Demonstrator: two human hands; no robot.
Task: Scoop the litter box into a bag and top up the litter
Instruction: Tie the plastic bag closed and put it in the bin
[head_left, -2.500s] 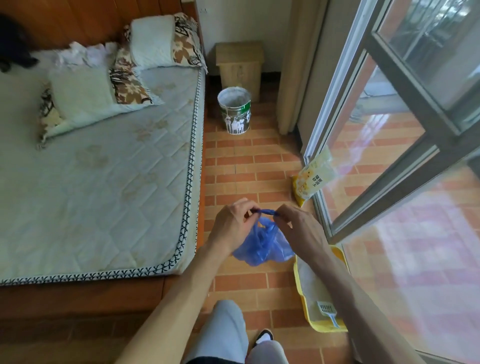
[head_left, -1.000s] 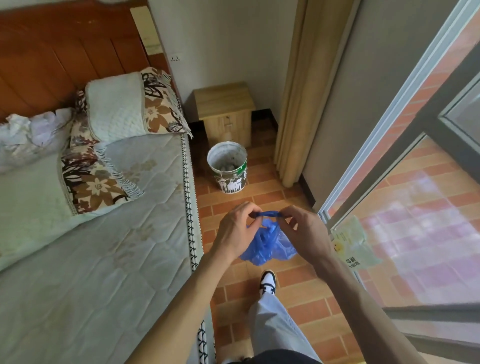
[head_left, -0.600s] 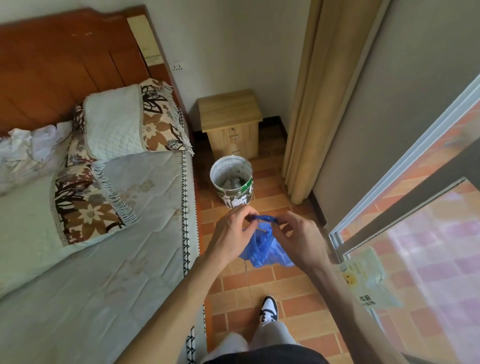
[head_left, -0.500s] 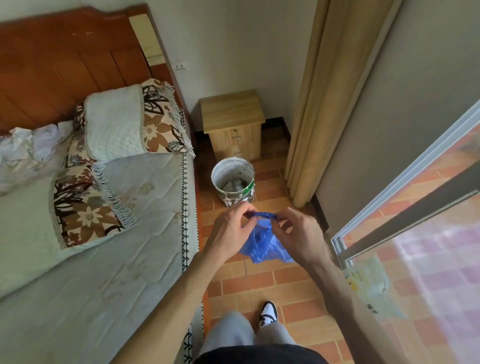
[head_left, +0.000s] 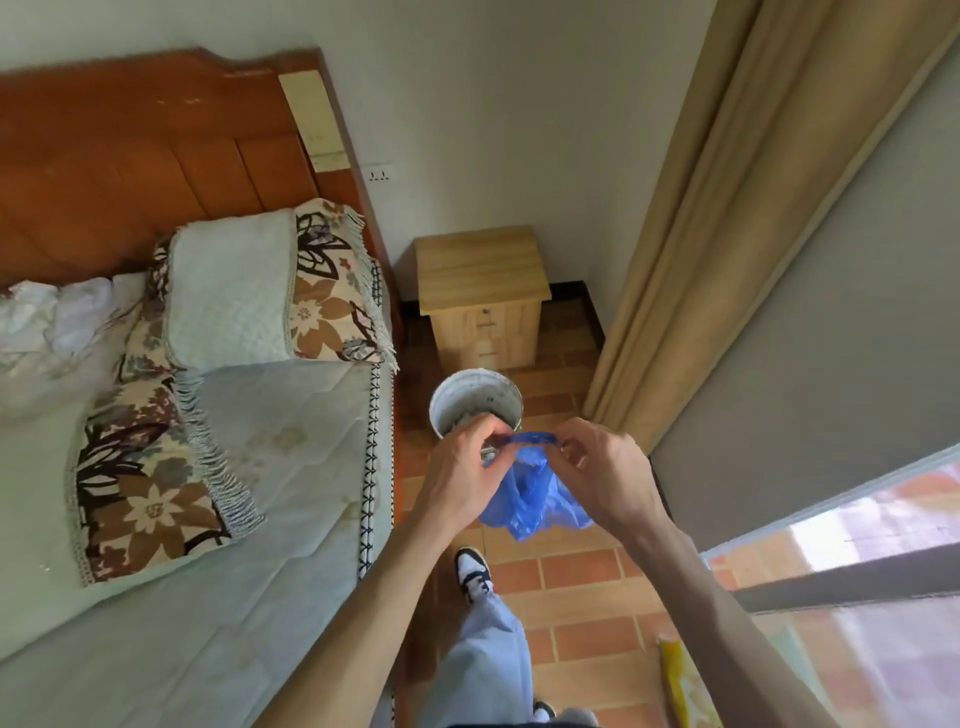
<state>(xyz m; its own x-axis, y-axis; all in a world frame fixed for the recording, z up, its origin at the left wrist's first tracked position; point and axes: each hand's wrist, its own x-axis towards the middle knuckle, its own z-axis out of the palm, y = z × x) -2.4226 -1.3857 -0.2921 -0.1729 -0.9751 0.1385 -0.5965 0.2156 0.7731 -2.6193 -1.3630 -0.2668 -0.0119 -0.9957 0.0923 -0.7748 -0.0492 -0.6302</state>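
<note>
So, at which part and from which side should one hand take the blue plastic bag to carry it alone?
Probably the twisted neck at the top of the blue plastic bag, from above. The left hand and right hand pinch that gathered strip between them while the loose body hangs below. The neck is narrow and bunched, so fingers can close around it; the crumpled body offers no firm hold.

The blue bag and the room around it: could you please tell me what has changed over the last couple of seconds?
The person has walked toward the white bucket, which now sits just beyond the hands, with the wooden nightstand behind it. The yellow litter box has left view. Unchanged: the left hand and right hand still pinch the blue bag at its top, and it hangs between them.
</note>
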